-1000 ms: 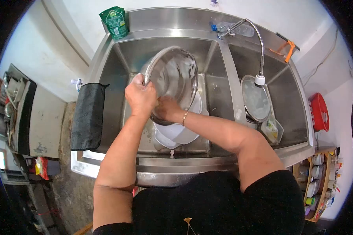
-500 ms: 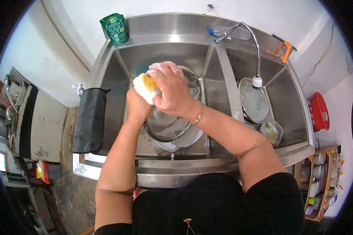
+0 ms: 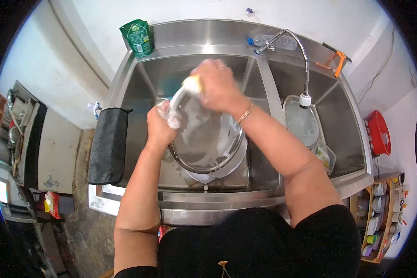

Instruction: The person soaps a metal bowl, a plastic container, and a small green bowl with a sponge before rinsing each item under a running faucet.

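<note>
A round lid with a metal rim and see-through middle is held over the left sink basin. My left hand, closed, grips its soapy left edge. My right hand, slightly blurred, is closed round a yellow and white sponge pressed to the top of the rim. White foam coats the rim between the two hands. Below the lid a white plate lies in the basin, partly hidden.
The right basin holds stacked dishes under a flexible faucet. A green pouch, a plastic bottle and an orange squeegee stand or lie along the back. A dark cloth hangs at the left edge.
My right hand has moved up and right with the sponge, away from my left hand. The soapy rim between the hands now shows.
</note>
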Demonstrator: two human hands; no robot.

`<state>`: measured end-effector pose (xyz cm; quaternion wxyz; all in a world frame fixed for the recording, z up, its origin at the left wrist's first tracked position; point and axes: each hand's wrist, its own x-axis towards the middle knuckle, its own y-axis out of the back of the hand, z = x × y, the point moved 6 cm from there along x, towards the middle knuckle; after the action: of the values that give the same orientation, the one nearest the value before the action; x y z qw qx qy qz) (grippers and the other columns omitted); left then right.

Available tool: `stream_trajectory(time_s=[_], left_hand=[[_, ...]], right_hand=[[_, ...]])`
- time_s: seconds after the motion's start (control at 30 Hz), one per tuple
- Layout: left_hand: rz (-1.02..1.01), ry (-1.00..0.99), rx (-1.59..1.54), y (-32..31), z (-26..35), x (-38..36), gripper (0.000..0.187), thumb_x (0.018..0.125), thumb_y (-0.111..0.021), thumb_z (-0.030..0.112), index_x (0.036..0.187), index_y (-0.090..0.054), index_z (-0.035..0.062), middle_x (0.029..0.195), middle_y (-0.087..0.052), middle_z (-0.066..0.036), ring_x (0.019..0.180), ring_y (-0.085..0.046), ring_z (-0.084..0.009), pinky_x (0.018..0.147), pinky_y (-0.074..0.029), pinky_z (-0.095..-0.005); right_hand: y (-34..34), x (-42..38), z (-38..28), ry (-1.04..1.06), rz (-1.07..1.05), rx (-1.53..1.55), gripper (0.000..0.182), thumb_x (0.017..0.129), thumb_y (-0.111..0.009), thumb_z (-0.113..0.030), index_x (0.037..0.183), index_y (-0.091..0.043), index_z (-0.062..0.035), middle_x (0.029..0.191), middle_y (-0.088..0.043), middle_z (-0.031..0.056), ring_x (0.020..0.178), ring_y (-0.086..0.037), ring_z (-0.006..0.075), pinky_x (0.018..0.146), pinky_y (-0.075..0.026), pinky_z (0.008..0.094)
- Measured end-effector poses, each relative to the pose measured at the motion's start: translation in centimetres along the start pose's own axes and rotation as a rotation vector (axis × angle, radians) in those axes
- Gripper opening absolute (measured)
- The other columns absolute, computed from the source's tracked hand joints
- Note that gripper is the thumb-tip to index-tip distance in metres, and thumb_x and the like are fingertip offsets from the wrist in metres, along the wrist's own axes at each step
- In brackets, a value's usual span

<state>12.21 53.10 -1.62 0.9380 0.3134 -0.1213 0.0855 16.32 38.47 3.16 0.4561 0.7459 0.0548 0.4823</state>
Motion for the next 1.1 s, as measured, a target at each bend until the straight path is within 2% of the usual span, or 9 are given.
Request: stream_trajectory(time_s=[0.07,0.2,0.4,0.47,0.53,0.7,0.8,1.03,1.1], left_hand=[[0.007,0.003,-0.012,-0.2,-0.6,0.0,0.011,0.070,-0.054,0.008,0.079,-0.057,0.0008,0.067,-0.056,-0.011,0.064,-0.055,-0.0224,0.057,-0.043,-0.0313],[0.015,-0.056,-0.030,-1.4,-0.7,0.1,0.005,0.073,-0.051,0.006,0.074,-0.054,0.0016,0.061,-0.051,-0.001,0.057,-0.048,-0.0099,0.049,-0.040,-0.0265],[0.051,-0.006,-0.034,0.9,0.4,-0.2,0.006,0.068,-0.053,0.005,0.073,-0.054,0.0011,0.064,-0.053,-0.001,0.059,-0.048,-0.0095,0.053,-0.040,-0.0269],[0.030,0.062,-0.006,0.8,0.2,0.1,0.013,0.066,-0.053,0.007,0.077,-0.057,0.0012,0.064,-0.055,-0.011,0.057,-0.050,-0.0215,0.058,-0.042,-0.0325],[0.023,-0.053,0.058,-0.2,0.7,-0.1,0.008,0.066,-0.053,0.007,0.070,-0.052,0.0011,0.061,-0.047,0.000,0.060,-0.042,-0.0089,0.054,-0.037,-0.0274],[-0.030,-0.064,-0.032,-0.4,0.3,-0.6,0.015,0.065,-0.054,0.009,0.077,-0.056,-0.0001,0.062,-0.052,-0.009,0.058,-0.047,-0.0152,0.056,-0.041,-0.0301],[0.028,-0.026,-0.129,0.8,-0.2,-0.3,0.017,0.065,-0.053,0.010,0.076,-0.056,-0.0020,0.061,-0.052,-0.010,0.057,-0.046,-0.0143,0.057,-0.040,-0.0293],[-0.003,-0.017,0.063,0.9,3.5,-0.6,0.007,0.065,-0.053,0.005,0.064,-0.049,-0.0005,0.057,-0.046,-0.001,0.055,-0.039,-0.0097,0.053,-0.037,-0.0277],[0.016,-0.028,0.229,0.0,2.6,-0.1,0.019,0.063,-0.057,0.011,0.077,-0.058,-0.0009,0.064,-0.056,-0.017,0.061,-0.057,-0.0221,0.059,-0.042,-0.0312]], right_hand=[[-0.7,-0.8,4.7,-0.392,-0.077,-0.022,0.037,0.059,-0.061,-0.012,0.095,-0.059,-0.0099,0.099,-0.050,0.0101,0.096,-0.046,0.0296,0.083,-0.037,0.0397],[0.0,0.4,-2.4,0.001,-0.218,-0.123,0.030,0.060,-0.060,-0.014,0.090,-0.059,-0.0101,0.097,-0.050,0.0128,0.094,-0.046,0.0310,0.079,-0.039,0.0386],[-2.7,0.4,7.6,-0.365,-0.324,0.026,0.035,0.056,-0.064,-0.019,0.089,-0.059,-0.0099,0.094,-0.053,0.0119,0.090,-0.050,0.0320,0.077,-0.043,0.0426],[-3.1,0.2,9.1,-0.383,-0.401,0.097,0.035,0.055,-0.063,-0.021,0.089,-0.059,-0.0099,0.095,-0.054,0.0114,0.091,-0.050,0.0326,0.078,-0.044,0.0416],[-0.6,1.3,4.2,-0.249,-0.286,-0.001,0.031,0.057,-0.061,-0.023,0.085,-0.060,-0.0105,0.092,-0.054,0.0113,0.090,-0.050,0.0330,0.078,-0.044,0.0414],[-1.7,1.1,0.9,0.001,-0.333,-0.120,0.032,0.056,-0.063,-0.026,0.085,-0.061,-0.0112,0.089,-0.055,0.0117,0.089,-0.051,0.0323,0.075,-0.044,0.0411],[-1.8,-0.4,8.9,-0.448,-0.365,0.186,0.023,0.060,-0.062,-0.025,0.078,-0.064,-0.0107,0.076,-0.062,0.0130,0.073,-0.060,0.0289,0.070,-0.049,0.0373],[1.1,2.3,1.8,-0.177,-0.385,-0.179,0.016,0.062,-0.059,-0.018,0.076,-0.062,-0.0111,0.078,-0.060,0.0096,0.079,-0.056,0.0308,0.069,-0.047,0.0398],[0.8,2.6,-1.7,0.007,-0.339,-0.279,0.017,0.062,-0.060,-0.020,0.078,-0.063,-0.0148,0.081,-0.059,0.0084,0.083,-0.055,0.0311,0.071,-0.047,0.0405]])
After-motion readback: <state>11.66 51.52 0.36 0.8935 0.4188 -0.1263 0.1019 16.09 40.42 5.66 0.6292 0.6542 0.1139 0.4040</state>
